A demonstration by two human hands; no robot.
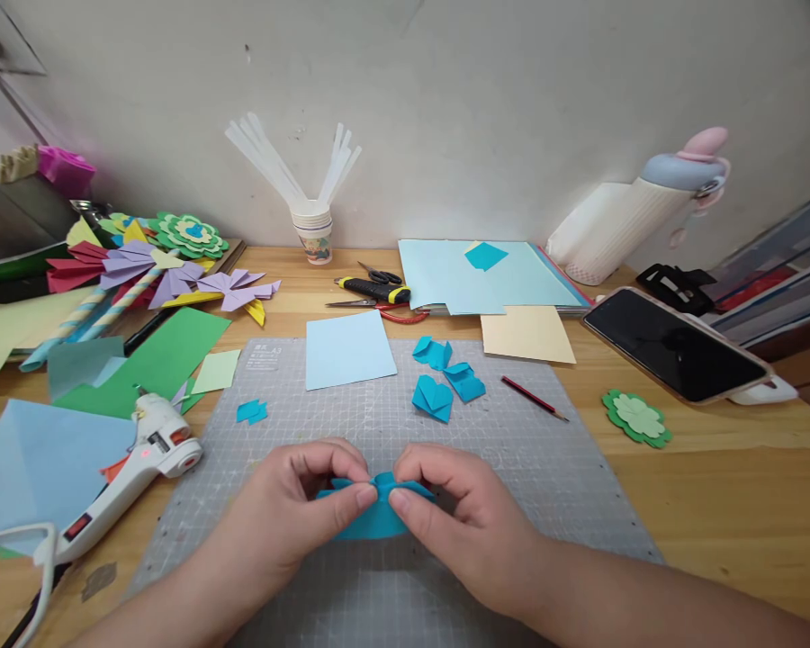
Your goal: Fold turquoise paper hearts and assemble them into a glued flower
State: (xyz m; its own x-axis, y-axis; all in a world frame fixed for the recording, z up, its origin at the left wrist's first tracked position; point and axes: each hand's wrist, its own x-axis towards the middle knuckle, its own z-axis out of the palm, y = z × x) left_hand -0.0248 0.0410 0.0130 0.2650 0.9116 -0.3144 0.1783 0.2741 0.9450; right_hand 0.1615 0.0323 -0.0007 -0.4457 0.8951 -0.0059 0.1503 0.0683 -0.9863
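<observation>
Nearest the camera, the left hand [303,499] and the right hand [476,504] meet over the near middle of the grey cutting mat [567,477], which lies on the wooden tabletop [735,513]. Between them is a piece of blue paper [378,525], partly folded, its wide lower part facing the near side and its upper folds spreading left and right under the fingers. Both sets of fingers are closed on it, thumbs on the near face and pinching close together at the centre; whether its lower edge touches the mat, I cannot tell. Judging by this grip, the step in hand is shaping or pressing a fold, and the next move calls for even pressure from both thumbs so that the two sides stay matched. Farther off on the mat, slightly right, lie three folded blue pieces [433,399], the nearest of them heart-like, with a pencil [535,399] to their right and a pale blue sheet [351,349] to their left. Writing is scarce: the mat's far left corner carries a printed label [263,353] where "A3" can be made out, the rest being too small to read. On the far side, the paper cups [316,241] bear a coloured picture without legible words, and the glue gun [166,436] at left shows no readable brand.
</observation>
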